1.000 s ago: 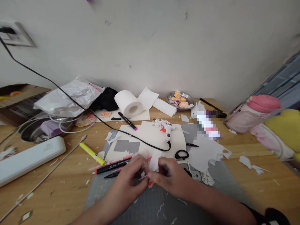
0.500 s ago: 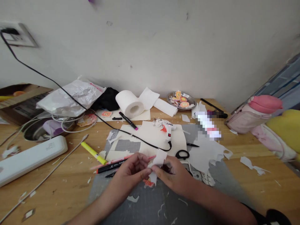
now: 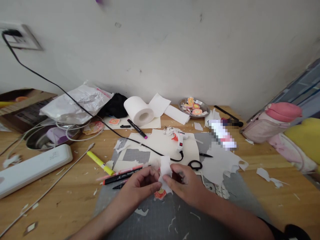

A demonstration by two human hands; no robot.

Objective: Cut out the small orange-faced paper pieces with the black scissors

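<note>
Between my hands is a strip of white tissue paper (image 3: pixel 165 171), standing up over the grey cutting mat (image 3: pixel 140 223). My right hand (image 3: pixel 187 183) pinches its right side between thumb and fingers. My left hand (image 3: pixel 141 183) is closed with thumb and fingertips at the left side of the paper. Just below the strip shows a small orange and pink paper cutout (image 3: pixel 160 194), partly hidden. Beside my left hand lie a black marker with an orange tip (image 3: pixel 122 176) and a yellow marker (image 3: pixel 100 163). Black-handled scissors (image 3: pixel 195 165) rest beyond my right hand.
A white glue gun (image 3: pixel 179 140) lies on cream paper, its black cord running left to the wall socket. Behind stand a tissue roll (image 3: pixel 138 110) and a metal dish (image 3: pixel 194 108) of cutouts. A white power bank-like block (image 3: pixel 35 171) lies left, a pink bottle (image 3: pixel 272 121) right.
The tissue strip has shifted slightly left and now stands more upright. My right fingers have moved left along it, and more of the orange cutout shows below.
</note>
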